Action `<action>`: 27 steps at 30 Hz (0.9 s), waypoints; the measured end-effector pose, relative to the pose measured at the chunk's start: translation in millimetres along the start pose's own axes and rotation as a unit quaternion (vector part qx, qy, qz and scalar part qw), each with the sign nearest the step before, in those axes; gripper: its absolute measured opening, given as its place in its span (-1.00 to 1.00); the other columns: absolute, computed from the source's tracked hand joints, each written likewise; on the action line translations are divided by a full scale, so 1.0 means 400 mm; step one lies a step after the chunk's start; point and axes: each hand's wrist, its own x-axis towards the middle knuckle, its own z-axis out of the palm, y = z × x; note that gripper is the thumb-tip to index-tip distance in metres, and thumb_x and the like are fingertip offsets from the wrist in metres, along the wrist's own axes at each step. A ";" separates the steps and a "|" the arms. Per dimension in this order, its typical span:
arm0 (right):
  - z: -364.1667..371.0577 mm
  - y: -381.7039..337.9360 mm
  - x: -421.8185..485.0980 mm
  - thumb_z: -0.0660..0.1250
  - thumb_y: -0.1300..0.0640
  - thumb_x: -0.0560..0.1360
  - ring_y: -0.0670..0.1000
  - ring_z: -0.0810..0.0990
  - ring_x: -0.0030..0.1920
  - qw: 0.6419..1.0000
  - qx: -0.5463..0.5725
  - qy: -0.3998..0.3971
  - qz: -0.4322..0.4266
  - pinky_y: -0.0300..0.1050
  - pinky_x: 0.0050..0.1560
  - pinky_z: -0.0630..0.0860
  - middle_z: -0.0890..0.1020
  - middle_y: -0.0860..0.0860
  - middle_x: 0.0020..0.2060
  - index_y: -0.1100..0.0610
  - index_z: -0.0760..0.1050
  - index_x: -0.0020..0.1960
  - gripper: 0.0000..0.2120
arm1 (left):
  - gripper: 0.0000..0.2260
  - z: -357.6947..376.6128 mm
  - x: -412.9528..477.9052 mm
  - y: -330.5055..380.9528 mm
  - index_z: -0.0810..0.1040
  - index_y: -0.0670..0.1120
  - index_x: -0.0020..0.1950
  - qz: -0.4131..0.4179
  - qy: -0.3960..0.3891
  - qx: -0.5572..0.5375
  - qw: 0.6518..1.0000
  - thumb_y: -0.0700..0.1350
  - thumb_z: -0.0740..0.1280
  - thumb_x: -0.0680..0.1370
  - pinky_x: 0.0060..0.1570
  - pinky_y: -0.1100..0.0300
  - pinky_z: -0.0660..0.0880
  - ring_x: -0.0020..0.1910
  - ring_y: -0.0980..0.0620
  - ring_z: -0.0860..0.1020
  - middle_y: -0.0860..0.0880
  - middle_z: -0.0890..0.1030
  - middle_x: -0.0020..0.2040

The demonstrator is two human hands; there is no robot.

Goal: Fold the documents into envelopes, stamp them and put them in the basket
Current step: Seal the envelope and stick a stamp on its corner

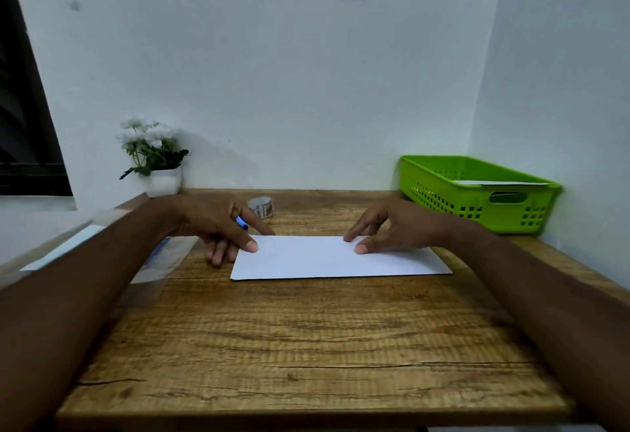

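Pressing down on a white folded paper that lies flat near the middle of the worktop, the left hand sets its thumb and forefinger, spread apart, on the far left corner. The right hand rests loosely spread fingers on the far edge. Neither hand grips anything. Whether this is a folded document or an envelope already filled is hard to tell from this view.

The main risk is slippage. The paper is pinned only along its far side, so an uneven push could skew it on the wood and set a crooked crease. A blue pen just behind the left hand, and a small printed roll beyond it, could be knocked by a careless sweep. The green basket stands well apart at the right rear, so a hurried toss could miss its rim.
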 end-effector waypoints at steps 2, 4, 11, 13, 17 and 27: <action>-0.003 -0.003 -0.003 0.50 -0.09 0.41 -0.12 0.59 0.03 1.000 0.002 0.000 0.002 -0.05 0.15 0.51 0.68 -0.17 0.00 -0.17 0.66 0.09 -0.75 | -0.48 0.002 0.003 0.003 0.58 0.03 0.27 -0.004 0.007 0.017 1.000 -0.05 0.55 0.32 -0.51 0.23 0.50 -0.52 -0.02 0.58 -0.21 0.62 -0.33; -0.004 -0.004 -0.003 0.50 -0.09 0.41 -0.11 0.59 0.03 1.000 0.001 -0.001 0.002 -0.05 0.15 0.51 0.68 -0.14 0.01 -0.17 0.66 0.09 -0.75 | -0.57 0.007 0.006 0.008 0.58 0.06 0.26 -0.007 0.016 0.028 0.999 -0.14 0.49 0.40 -0.50 0.23 0.51 -0.52 -0.02 0.58 -0.19 0.61 -0.34; -0.003 0.001 -0.001 0.48 -0.02 0.44 -0.06 0.60 0.04 1.000 0.003 0.002 -0.004 -0.03 0.14 0.51 0.68 -0.17 0.01 -0.15 0.66 0.09 -0.77 | -0.54 0.011 0.019 0.010 0.62 0.07 0.20 0.011 0.030 0.047 0.998 -0.04 0.52 0.30 -0.51 0.23 0.48 -0.53 -0.01 0.56 -0.16 0.61 -0.37; -0.001 0.002 0.000 0.48 -0.02 0.45 -0.07 0.60 0.04 1.000 0.006 0.006 -0.006 0.00 0.16 0.52 0.68 -0.11 0.03 -0.16 0.65 0.08 -0.79 | -0.62 0.016 0.026 0.008 0.63 0.06 0.20 0.022 0.048 0.049 0.997 -0.06 0.48 0.39 -0.54 0.25 0.45 -0.57 0.01 0.52 -0.15 0.60 -0.40; 0.016 -0.009 0.005 0.45 -0.02 0.48 -0.12 0.60 0.04 0.999 0.025 0.014 -0.031 -0.05 0.17 0.52 0.67 -0.11 0.02 -0.17 0.65 0.09 -0.81 | -0.71 0.052 0.052 0.022 0.63 0.03 0.20 0.070 0.099 0.087 0.989 -0.10 0.44 0.48 -0.59 0.30 0.33 -0.63 0.09 0.39 -0.08 0.57 -0.46; 0.053 -0.060 0.012 0.45 0.00 0.47 -0.23 0.47 0.18 0.996 0.035 0.001 -0.076 -0.49 0.14 0.31 0.56 -0.22 0.09 -0.07 0.63 0.19 -0.71 | -0.52 0.147 0.103 0.091 0.51 -0.01 0.31 0.149 0.066 0.165 0.973 0.04 0.48 0.42 -0.41 0.27 0.40 -0.53 0.15 0.44 0.05 0.51 -0.50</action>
